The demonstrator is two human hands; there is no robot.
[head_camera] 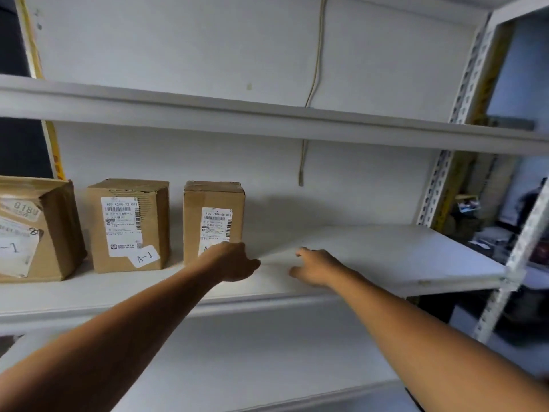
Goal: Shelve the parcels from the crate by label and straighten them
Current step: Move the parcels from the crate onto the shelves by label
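Two bare forearms reach up from the lower edge toward the middle shelf (386, 257). Left hand (234, 261): at the bottom front corner of the right box (214, 215), fingers hidden, so its grip cannot be told. Right hand (315, 267): fingers loosely spread, holding nothing, over the shelf just right of that box. Middle box (129, 226): upright, tagged "A-1". Left box (32, 230): largest, cut by the frame edge. Behind: white wall, hanging cord (303, 162).
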